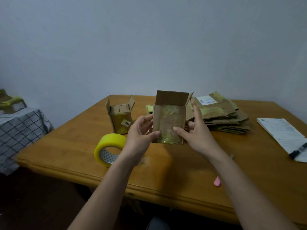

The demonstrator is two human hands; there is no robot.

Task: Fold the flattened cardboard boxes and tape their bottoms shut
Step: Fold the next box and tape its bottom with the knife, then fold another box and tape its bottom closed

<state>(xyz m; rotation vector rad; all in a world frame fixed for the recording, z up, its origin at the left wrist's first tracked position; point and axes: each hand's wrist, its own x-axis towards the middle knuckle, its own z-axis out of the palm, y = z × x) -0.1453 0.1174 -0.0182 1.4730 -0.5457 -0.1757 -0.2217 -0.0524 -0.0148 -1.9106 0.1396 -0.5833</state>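
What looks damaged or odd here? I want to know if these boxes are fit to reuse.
The held box carries wrinkled old yellowish tape on its face. The standing box has the same and a "203" sticker. The flattened stack shows tape remnants and an old label.

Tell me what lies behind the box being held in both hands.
Behind the held box lies a stack of flattened boxes on the table; the box covers the stack's left part.

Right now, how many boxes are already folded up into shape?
2: one box held above the table between the left hand and right hand; one standing box behind the tape roll. The rest lie flattened.
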